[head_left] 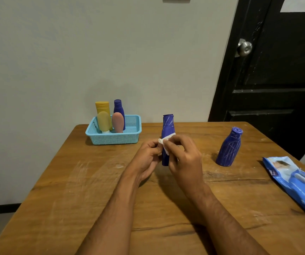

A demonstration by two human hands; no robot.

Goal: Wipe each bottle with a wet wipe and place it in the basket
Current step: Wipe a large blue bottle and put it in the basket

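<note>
Far left of the grip, a basket (pixel 129 137) holds four upright bottles: yellow (pixel 102 107), blue (pixel 118 107), cream (pixel 104 122), pink (pixel 118 122). Centre: the left hand (pixel 148 157) and right hand (pixel 182 155) both pinch a white wipe (pixel 163 142) directly in front of a scribbled blue bottle (pixel 167 126) standing on the table (pixel 74 190). Right of the grip, well apart, stands a second scribbled bottle (pixel 228 148); beyond it lies the wipes pack (pixel 295 183).
</note>
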